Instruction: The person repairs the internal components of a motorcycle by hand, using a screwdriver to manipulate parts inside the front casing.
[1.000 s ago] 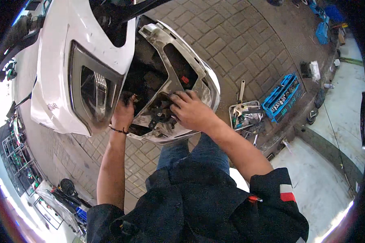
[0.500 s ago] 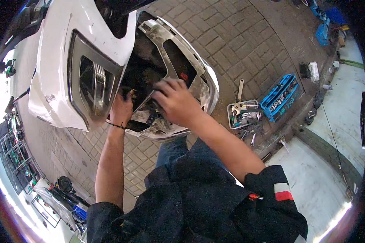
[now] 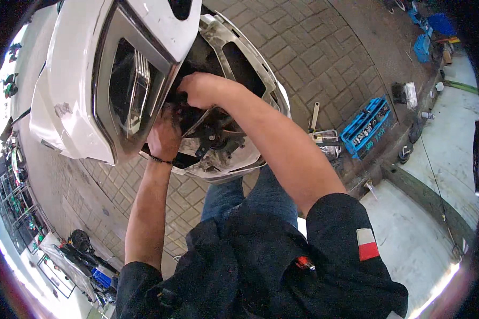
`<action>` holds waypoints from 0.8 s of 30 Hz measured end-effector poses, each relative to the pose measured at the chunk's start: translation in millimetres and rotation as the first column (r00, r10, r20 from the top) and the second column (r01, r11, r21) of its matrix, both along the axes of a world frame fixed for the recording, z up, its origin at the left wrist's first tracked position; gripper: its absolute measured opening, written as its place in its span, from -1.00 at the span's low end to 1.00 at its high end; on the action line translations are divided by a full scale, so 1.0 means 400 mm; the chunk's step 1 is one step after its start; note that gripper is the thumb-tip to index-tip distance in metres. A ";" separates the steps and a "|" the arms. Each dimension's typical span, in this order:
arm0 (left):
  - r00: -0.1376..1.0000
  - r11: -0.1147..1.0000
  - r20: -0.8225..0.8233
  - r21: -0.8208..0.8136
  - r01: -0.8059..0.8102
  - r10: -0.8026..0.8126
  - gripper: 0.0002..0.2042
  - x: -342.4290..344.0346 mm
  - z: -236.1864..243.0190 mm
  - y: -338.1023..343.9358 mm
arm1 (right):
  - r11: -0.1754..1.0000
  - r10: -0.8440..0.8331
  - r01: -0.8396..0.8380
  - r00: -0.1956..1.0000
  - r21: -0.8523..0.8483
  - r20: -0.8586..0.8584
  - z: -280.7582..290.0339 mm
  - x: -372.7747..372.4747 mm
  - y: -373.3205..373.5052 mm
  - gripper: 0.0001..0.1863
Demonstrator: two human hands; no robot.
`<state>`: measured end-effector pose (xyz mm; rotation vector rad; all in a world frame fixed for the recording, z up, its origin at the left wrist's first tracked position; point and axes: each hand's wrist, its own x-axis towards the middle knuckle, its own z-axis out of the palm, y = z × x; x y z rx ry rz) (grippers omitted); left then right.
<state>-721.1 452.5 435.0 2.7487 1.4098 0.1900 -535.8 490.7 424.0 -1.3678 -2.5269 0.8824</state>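
A white vehicle body panel with a long lamp (image 3: 138, 90) set in it stands at the upper left. Beside it, a dirty white shell (image 3: 255, 154) with cutouts and a black bracket (image 3: 212, 139) inside faces me. My left hand (image 3: 165, 134), with a dark bracelet at the wrist, reaches up into the dark gap between lamp and shell; its fingertips are lost in shadow. My right hand (image 3: 203, 90) is further in at that gap, above the left one. Its fingers are curled, and whatever they hold is hidden.
On the paved floor to the right are a blue toolbox (image 3: 364, 127) full of small metal pieces and a metal tray (image 3: 327, 141) of tools, partly behind my right forearm. A concrete ledge (image 3: 426, 194) runs beyond them. Motorbike parts (image 3: 82, 260) lie at lower left.
My right hand has moved away from me and left, from over the shell into the dark gap, its fingers now curled. My left hand stays beside the lamp, slightly deeper in.
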 end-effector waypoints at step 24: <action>0.994 0.999 0.111 -0.040 0.015 -0.010 -0.75 0.006 -0.011 0.015 | 0.959 -0.227 0.209 0.971 -0.190 -0.076 0.028 -0.013 -0.016 -0.64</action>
